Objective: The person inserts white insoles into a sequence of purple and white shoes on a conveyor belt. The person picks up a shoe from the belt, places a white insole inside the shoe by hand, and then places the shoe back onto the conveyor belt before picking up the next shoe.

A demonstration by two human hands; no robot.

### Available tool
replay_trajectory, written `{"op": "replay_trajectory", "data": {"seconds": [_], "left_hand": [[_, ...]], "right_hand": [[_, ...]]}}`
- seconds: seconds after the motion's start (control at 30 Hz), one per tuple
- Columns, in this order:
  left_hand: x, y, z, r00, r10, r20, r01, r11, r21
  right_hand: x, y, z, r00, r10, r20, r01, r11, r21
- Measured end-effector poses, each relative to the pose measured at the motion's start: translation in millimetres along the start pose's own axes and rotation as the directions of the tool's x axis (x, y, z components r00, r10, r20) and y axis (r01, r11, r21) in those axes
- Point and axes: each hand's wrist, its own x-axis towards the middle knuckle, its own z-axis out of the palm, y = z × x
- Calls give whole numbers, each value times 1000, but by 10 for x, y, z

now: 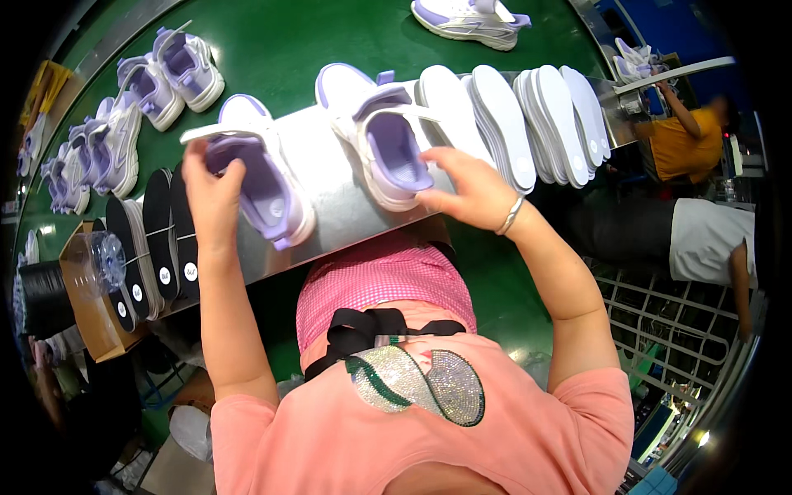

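Two white and lavender sneakers stand side by side on a metal ledge, their heels toward me. My left hand (pixel 216 194) grips the left sneaker (pixel 290 194) at the side of its opening, under the raised white strap. With thumb and fingers, my right hand (pixel 470 186) holds the right sneaker (pixel 363 148) by its heel collar. Both openings show a lavender lining. Just right of the right sneaker lie several stacks of white insoles (pixel 503 124). To the left of my left hand are tied bundles of black insoles (pixel 161 247).
More sneakers (pixel 169 78) line the green work surface (pixel 272 37) at the far left. Another sneaker (pixel 470 23) lies at the far side. A cardboard box (pixel 99 330) stands at left. People are on the right, one in a yellow shirt (pixel 689 140), near a wire rack (pixel 668 313).
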Motion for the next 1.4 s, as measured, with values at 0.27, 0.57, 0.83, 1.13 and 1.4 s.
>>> {"op": "replay_trajectory", "data": {"seconds": [0.27, 0.57, 0.83, 1.13, 1.4], "left_hand": [[-507, 615, 855, 888, 425, 177, -441, 895, 63], [-84, 446, 1421, 967, 179, 183, -218, 949, 226], [-208, 444, 1381, 981, -15, 193, -13, 989, 145], [-524, 427, 1367, 972, 171, 161, -182, 982, 58], [-498, 407, 1347, 982, 69, 175, -104, 974, 202]], "right_hand": [[-30, 1265, -414, 768, 502, -398, -630, 704, -328], [-84, 1242, -411, 699, 504, -507, -707, 594, -384], [-146, -62, -859, 878, 425, 221, -442, 539, 717], [306, -323, -119, 896, 332, 295, -218, 908, -358], [36, -379, -359, 925, 277, 260, -30, 737, -676]]}}
